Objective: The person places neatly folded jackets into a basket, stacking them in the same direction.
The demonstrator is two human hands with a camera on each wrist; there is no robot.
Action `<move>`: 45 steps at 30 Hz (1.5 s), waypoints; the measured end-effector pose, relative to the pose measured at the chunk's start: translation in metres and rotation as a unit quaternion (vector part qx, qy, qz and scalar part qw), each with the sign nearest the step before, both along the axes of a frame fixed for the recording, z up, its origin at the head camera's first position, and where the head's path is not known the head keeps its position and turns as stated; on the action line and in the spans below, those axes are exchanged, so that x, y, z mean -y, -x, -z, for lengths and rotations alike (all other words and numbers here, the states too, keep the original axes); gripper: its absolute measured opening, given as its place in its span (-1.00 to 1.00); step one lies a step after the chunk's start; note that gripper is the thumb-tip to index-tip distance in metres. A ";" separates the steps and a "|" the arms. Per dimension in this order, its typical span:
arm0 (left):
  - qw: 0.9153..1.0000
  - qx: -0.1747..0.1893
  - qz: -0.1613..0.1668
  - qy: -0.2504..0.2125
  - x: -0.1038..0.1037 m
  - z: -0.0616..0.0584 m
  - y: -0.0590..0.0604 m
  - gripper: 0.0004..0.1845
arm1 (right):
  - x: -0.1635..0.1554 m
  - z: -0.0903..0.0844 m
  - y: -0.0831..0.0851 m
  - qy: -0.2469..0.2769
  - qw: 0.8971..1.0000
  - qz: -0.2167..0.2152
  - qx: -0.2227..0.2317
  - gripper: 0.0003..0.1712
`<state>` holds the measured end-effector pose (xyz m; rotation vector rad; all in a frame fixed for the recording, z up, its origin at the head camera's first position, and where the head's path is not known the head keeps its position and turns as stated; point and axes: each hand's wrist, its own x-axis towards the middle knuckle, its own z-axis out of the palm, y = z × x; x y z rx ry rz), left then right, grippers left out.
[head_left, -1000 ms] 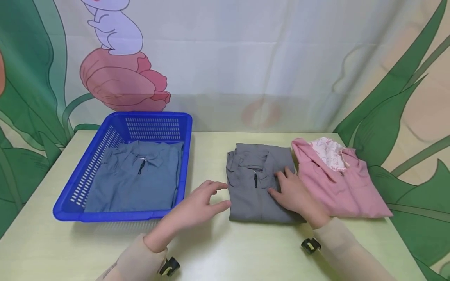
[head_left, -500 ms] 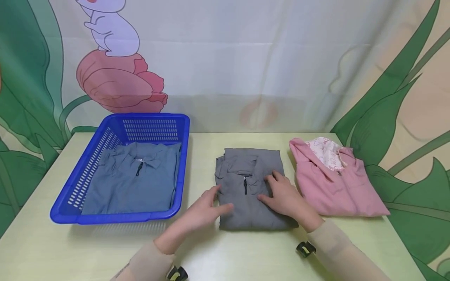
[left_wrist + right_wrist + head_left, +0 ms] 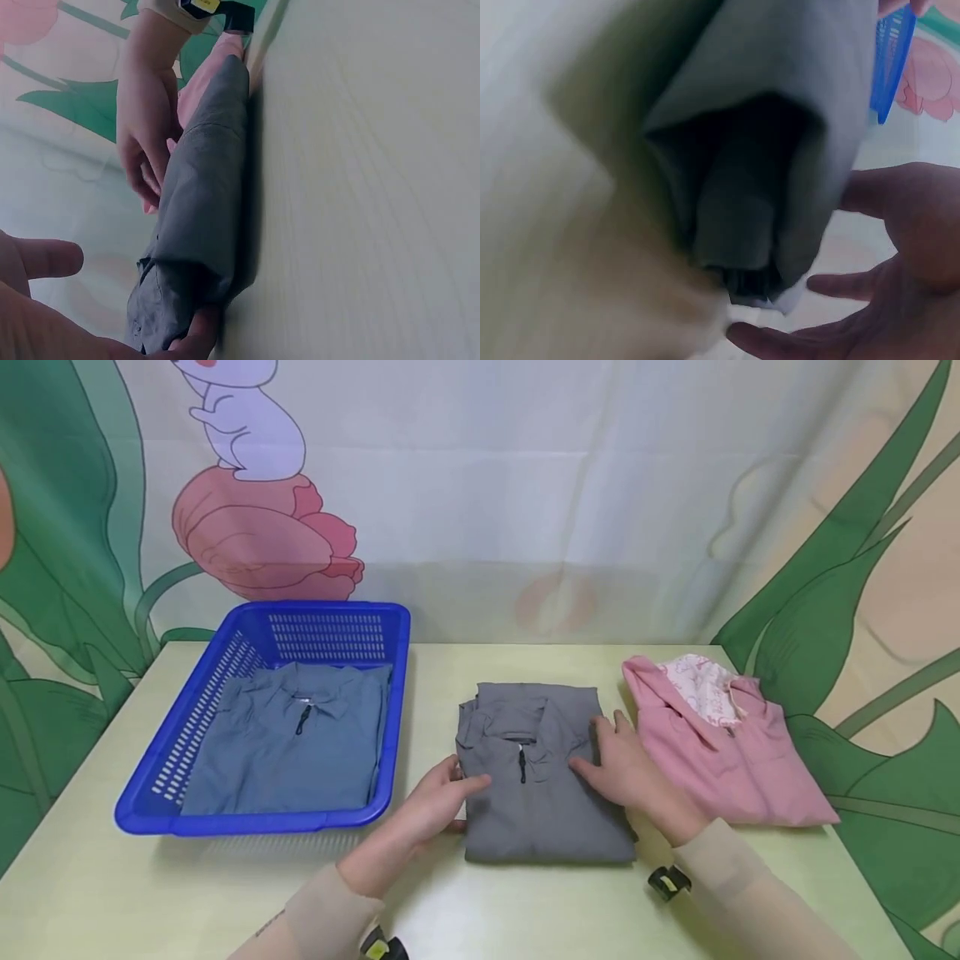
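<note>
A folded grey shirt [image 3: 536, 777] with a short zip lies on the pale green table [image 3: 525, 910]. My left hand [image 3: 457, 789] holds its left edge: the thumb lies over the top, and in the left wrist view a fingertip is tucked under the grey shirt [image 3: 202, 217]. My right hand [image 3: 603, 752] rests against the shirt's right edge with straight fingers and the thumb on the cloth. The right wrist view shows the grey shirt's [image 3: 780, 112] folded end close up, with the right hand [image 3: 900, 255] spread beside it.
A blue slotted basket [image 3: 262, 822] stands at the left and holds a folded blue-grey shirt [image 3: 288, 752]. A folded pink hooded garment [image 3: 727, 760] lies just right of my right hand. A printed curtain hangs behind the table.
The grey shirt has slid left, away from the pink garment. My right hand moved from its middle to its right edge. My left hand came in and took the left edge.
</note>
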<state>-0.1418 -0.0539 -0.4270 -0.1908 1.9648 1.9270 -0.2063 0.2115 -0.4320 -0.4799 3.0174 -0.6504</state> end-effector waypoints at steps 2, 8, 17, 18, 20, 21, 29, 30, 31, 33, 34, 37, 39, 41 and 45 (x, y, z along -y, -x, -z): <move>1.000 0.009 -0.002 -0.015 0.000 0.001 0.000 -0.18 | -0.003 -0.001 0.001 -0.014 1.000 0.003 0.016 -0.20; 0.999 0.031 -0.006 -0.032 0.004 0.003 0.006 -0.26 | -0.009 -0.002 0.004 0.018 0.998 -0.007 0.058 -0.30; 1.000 0.001 -0.012 -0.018 -0.002 0.008 0.007 -0.34 | -0.026 0.006 0.013 0.156 0.978 0.030 0.132 -0.19; 1.000 -0.012 -0.011 -0.010 -0.003 0.008 0.006 -0.34 | -0.026 0.007 0.013 0.170 0.974 0.032 0.143 -0.19; 1.000 -0.027 -0.009 0.002 -0.005 0.009 0.004 -0.35 | -0.027 0.008 0.014 0.195 0.966 0.036 0.164 -0.20; 1.000 -0.030 -0.009 0.003 -0.005 0.010 0.003 -0.35 | -0.027 0.009 0.014 0.204 0.963 0.039 0.174 -0.19; 1.000 -0.023 -0.016 -0.006 -0.001 0.018 0.003 -0.37 | -0.027 0.006 0.013 0.229 0.952 0.038 0.200 -0.18; 1.000 -0.024 -0.015 -0.007 0.000 0.018 0.003 -0.37 | -0.027 0.005 0.012 0.228 0.952 0.036 0.201 -0.19; 1.000 -0.024 -0.014 -0.007 0.000 0.018 0.003 -0.37 | -0.027 0.004 0.011 0.227 0.952 0.032 0.201 -0.19; 1.000 -0.024 -0.013 -0.010 0.001 0.017 0.002 -0.37 | -0.028 0.002 0.010 0.220 0.953 0.028 0.206 -0.17; 1.000 -0.025 -0.012 -0.011 0.001 0.017 0.002 -0.38 | -0.029 0.001 0.009 0.216 0.953 0.026 0.209 -0.16; 1.000 -0.022 -0.007 -0.012 0.002 0.017 0.002 -0.38 | -0.030 0.000 0.006 0.201 0.955 0.022 0.218 -0.11; 1.000 -0.019 -0.004 -0.012 0.002 0.017 0.003 -0.38 | -0.030 -0.001 0.005 0.195 0.956 0.019 0.219 -0.08; 1.000 -0.016 -0.003 -0.009 0.002 0.017 0.003 -0.37 | -0.030 -0.002 0.003 0.196 0.957 0.013 0.214 -0.06; 1.000 -0.017 0.000 -0.006 0.002 0.017 0.006 -0.40 | -0.027 -0.005 0.000 0.211 0.957 0.002 0.198 -0.03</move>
